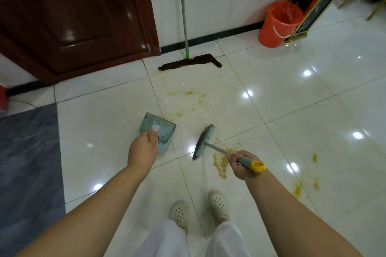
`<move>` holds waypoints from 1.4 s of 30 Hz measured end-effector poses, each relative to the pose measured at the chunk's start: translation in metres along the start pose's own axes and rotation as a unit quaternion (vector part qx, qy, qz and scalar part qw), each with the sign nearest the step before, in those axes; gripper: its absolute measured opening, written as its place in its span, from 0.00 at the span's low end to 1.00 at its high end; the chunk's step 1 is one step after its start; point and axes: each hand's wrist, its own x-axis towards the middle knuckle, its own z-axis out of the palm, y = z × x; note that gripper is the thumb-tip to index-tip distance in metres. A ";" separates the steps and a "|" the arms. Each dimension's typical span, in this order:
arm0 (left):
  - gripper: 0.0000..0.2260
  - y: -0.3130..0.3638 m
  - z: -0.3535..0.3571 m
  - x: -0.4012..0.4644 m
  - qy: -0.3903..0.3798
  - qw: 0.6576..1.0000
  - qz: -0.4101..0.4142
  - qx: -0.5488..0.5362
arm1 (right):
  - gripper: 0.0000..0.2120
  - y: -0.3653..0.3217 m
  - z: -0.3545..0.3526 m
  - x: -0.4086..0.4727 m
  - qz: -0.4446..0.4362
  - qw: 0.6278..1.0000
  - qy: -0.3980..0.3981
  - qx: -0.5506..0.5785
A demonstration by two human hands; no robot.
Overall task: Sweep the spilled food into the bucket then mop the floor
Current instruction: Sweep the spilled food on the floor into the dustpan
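My left hand (144, 148) grips the rear of a teal dustpan (155, 129) held low over the white tiles. My right hand (240, 162) grips the grey, yellow-capped handle of a small broom (203, 142), whose dark bristles touch the floor just right of the dustpan. A yellowish pile of spilled food (221, 162) lies on the floor under the broom handle. Thinner smears (188, 100) spread beyond the dustpan, and more blobs (307, 181) lie to the right. An orange bucket (277, 25) with a liner stands at the far right wall. A flat mop (190, 61) leans against the wall.
A dark red door (73, 19) fills the far left. A gold-framed black stand (313, 0) sits beside the bucket. A grey marble strip (27, 158) runs along the left floor. My feet in white clogs (198, 208) stand just behind the spill.
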 end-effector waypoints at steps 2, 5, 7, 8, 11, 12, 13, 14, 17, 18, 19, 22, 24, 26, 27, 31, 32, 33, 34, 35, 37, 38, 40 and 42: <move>0.20 0.003 0.003 0.000 -0.011 1.000 0.005 0.003 | 0.24 -0.007 -0.011 -0.005 -0.001 0.999 0.005 0.040; 0.20 0.008 0.010 -0.001 -0.027 1.000 0.013 0.003 | 0.24 -0.019 -0.027 -0.012 -0.025 0.997 0.022 0.072; 0.20 0.013 0.015 -0.003 -0.039 0.999 0.028 0.009 | 0.23 -0.021 -0.040 -0.019 -0.027 0.996 0.031 0.078; 0.20 0.016 0.017 -0.004 -0.046 0.998 0.037 0.011 | 0.22 -0.022 -0.045 -0.025 -0.033 0.995 0.030 0.087; 0.20 0.024 0.025 -0.007 -0.068 0.996 0.055 0.019 | 0.12 -0.025 -0.063 -0.032 -0.057 0.990 0.027 0.126; 0.21 0.027 0.029 -0.009 -0.075 0.995 0.059 0.022 | 0.11 -0.025 -0.069 -0.033 -0.061 0.988 0.025 0.139; 0.21 0.029 0.032 -0.010 -0.081 0.994 0.063 0.025 | 0.12 -0.026 -0.075 -0.034 -0.062 0.987 0.024 0.149; 0.21 0.032 0.036 -0.011 -0.088 0.994 0.065 0.026 | 0.13 -0.027 -0.080 -0.037 -0.061 0.985 0.023 0.160; 0.21 0.041 0.048 -0.016 -0.104 0.992 0.065 0.025 | 0.08 -0.031 -0.086 -0.053 -0.058 0.983 0.006 0.172; 0.21 0.044 0.052 -0.017 -0.108 0.992 0.068 0.025 | 0.07 -0.034 -0.088 -0.059 -0.058 0.984 0.004 0.167; 0.22 0.047 0.056 -0.019 -0.111 0.991 0.071 0.027 | 0.07 -0.037 -0.091 -0.062 -0.057 0.986 0.001 0.159; 0.22 0.061 0.069 -0.026 -0.122 0.988 0.083 0.037 | 0.07 -0.055 -0.097 -0.069 -0.055 0.991 -0.005 0.119; 0.22 0.070 0.079 -0.029 -0.127 0.988 0.085 0.035 | 0.06 -0.071 -0.095 -0.073 -0.047 0.997 -0.010 0.066; 0.22 0.079 0.089 -0.030 -0.132 0.987 0.084 0.033 | 0.06 -0.088 -0.091 -0.074 -0.040 0.999 -0.011 -0.003; 0.22 0.083 0.094 -0.030 -0.133 0.987 0.081 0.032 | 0.06 -0.097 -0.088 -0.073 -0.039 0.998 -0.008 -0.043; 0.19 0.098 0.117 -0.035 -0.136 0.988 0.067 0.016 | 0.05 -0.135 -0.076 -0.060 -0.071 0.975 0.030 -0.208; 0.19 0.101 0.122 -0.037 -0.135 0.989 0.065 0.012 | 0.04 -0.144 -0.073 -0.055 -0.089 0.965 0.044 -0.243; 0.19 0.105 0.128 -0.039 -0.134 0.989 0.064 0.009 | 0.04 -0.151 -0.071 -0.050 -0.106 0.954 0.057 -0.275; 0.19 0.107 0.133 -0.040 -0.134 0.989 0.065 0.007 | 0.05 -0.160 -0.069 -0.044 -0.121 0.943 0.067 -0.303; 0.19 0.110 0.138 -0.041 -0.131 0.989 0.067 0.007 | 0.06 -0.168 -0.068 -0.038 -0.135 0.931 0.075 -0.329; 0.22 0.115 0.148 -0.044 -0.122 0.990 0.065 0.011 | 0.06 -0.184 -0.067 -0.025 -0.156 0.906 0.091 -0.383; 0.22 0.116 0.152 -0.045 -0.118 0.991 0.062 0.012 | 0.05 -0.192 -0.067 -0.020 -0.159 0.894 0.098 -0.407; 0.21 0.120 0.160 -0.046 -0.115 0.992 0.051 0.009 | 0.02 -0.205 -0.068 -0.013 -0.155 0.877 0.102 -0.443; 0.19 0.121 0.166 -0.048 -0.115 0.993 0.041 0.002 | 0.06 -0.213 -0.071 -0.006 -0.144 0.873 0.095 -0.456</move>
